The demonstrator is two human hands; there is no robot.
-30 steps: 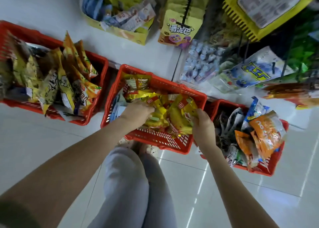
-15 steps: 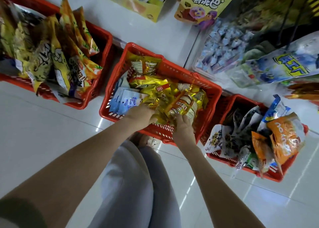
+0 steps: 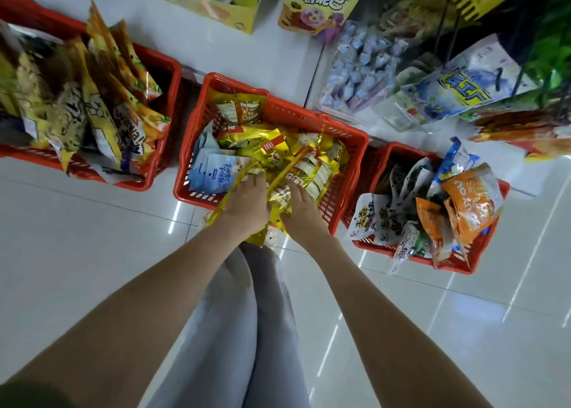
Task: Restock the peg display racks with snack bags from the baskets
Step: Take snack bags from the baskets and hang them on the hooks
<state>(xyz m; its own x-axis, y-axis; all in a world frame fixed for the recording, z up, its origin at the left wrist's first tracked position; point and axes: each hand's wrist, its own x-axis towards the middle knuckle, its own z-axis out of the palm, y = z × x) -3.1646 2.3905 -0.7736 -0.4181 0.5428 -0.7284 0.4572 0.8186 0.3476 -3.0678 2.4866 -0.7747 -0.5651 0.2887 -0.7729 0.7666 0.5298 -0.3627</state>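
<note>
Three red baskets stand on the white floor. The middle basket is full of shiny gold snack bags and some light blue packets. My left hand and my right hand are both at its near edge, close together, each gripping a bunch of the gold bags that is lifted over the basket's front rim. The peg rack rises at the upper right, hung with blue and white bags and orange packs.
The left basket holds upright yellow and orange chip bags. The right basket holds orange, white and dark packets. A yellow cardboard box and a yellow hanging bag are at the top. My legs are below my hands.
My hands have come together at the basket's front edge and pulled a bunch of gold bags toward me over the rim. The camera has tilted down and closer to the baskets.
</note>
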